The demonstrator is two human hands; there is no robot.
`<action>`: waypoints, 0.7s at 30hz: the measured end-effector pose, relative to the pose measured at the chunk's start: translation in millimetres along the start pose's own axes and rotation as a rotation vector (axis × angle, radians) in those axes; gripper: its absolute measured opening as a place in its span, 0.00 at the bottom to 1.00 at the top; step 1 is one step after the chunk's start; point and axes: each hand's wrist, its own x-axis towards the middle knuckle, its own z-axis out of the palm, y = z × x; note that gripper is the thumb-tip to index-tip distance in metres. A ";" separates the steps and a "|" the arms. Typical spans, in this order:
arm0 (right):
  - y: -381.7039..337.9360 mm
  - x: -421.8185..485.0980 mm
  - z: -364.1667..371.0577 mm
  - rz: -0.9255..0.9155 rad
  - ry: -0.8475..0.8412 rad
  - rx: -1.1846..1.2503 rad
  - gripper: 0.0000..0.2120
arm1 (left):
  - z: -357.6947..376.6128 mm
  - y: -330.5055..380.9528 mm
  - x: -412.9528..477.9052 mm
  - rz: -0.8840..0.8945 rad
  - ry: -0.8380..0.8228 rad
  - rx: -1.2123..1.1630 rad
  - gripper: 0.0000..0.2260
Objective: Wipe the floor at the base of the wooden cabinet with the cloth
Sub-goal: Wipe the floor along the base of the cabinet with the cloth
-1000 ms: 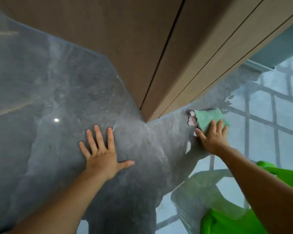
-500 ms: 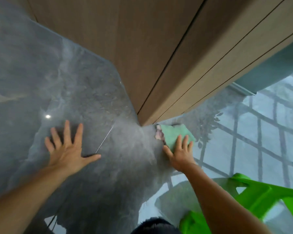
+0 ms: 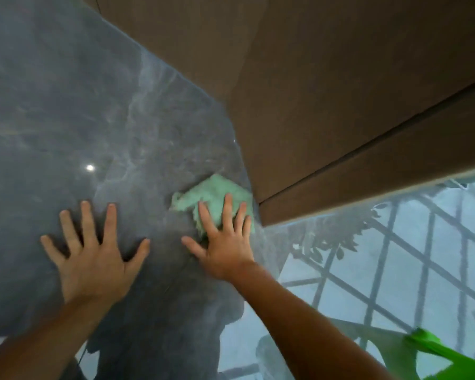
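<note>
Indoor home-type room, floor level. Glossy grey marble-look tiled floor reflects a gridded window frame with leafy plants and a small ceiling light spot. Brown wood-veneer cabinet with flat panels and thin dark seams stands directly on the floor. Bright green plastic furniture piece at lower right, likely a stool or chair.

Crumpled pale-green cloth flat on glossy grey floor, touching wooden cabinet corner.
</note>
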 end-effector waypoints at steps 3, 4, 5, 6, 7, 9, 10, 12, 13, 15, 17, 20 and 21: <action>-16.0 97.4 -37.5 0.174 -0.056 0.166 0.39 | -0.3 -1.3 1.8 0.002 -0.010 0.029 0.42; -24.3 121.5 -46.7 0.171 -0.063 0.152 0.40 | -1.2 -1.8 4.2 -0.001 -0.003 0.025 0.42; -29.8 138.2 -53.3 0.134 -0.056 0.099 0.40 | -2.6 -2.0 5.1 -0.007 -0.003 0.018 0.42; -30.4 149.0 -59.1 0.084 -0.049 0.053 0.39 | -5.0 -0.9 3.7 -0.011 -0.017 0.013 0.42; -27.6 154.5 -62.1 0.038 -0.033 0.028 0.37 | -7.4 0.6 3.0 -0.013 -0.037 0.008 0.42; -13.0 147.7 -62.6 -0.002 0.009 0.031 0.35 | -12.4 2.9 3.3 -0.012 -0.068 0.001 0.42; -3.3 131.2 -59.3 -0.022 0.026 0.027 0.35 | -15.5 2.6 3.6 -0.010 -0.082 -0.003 0.42; 16.0 76.2 -43.5 -0.073 0.020 -0.016 0.37 | -21.3 2.5 3.0 -0.012 -0.101 -0.025 0.42; 24.9 39.0 -30.8 -0.083 0.012 -0.027 0.38 | -24.3 3.4 1.2 -0.014 -0.105 -0.035 0.42; 35.9 -35.3 -3.3 -0.048 0.007 -0.053 0.40 | -28.7 5.6 -0.7 -0.012 -0.124 -0.039 0.42; 32.6 -76.1 15.1 0.027 -0.031 -0.097 0.43 | -31.6 7.8 0.0 -0.010 -0.152 -0.022 0.43; 11.1 -38.6 7.6 0.035 -0.031 -0.081 0.44 | -30.0 8.0 0.1 -0.029 -0.141 -0.028 0.43; 3.2 -6.8 -4.2 0.023 0.001 -0.103 0.43 | -28.5 8.0 -1.0 -0.032 -0.130 -0.023 0.43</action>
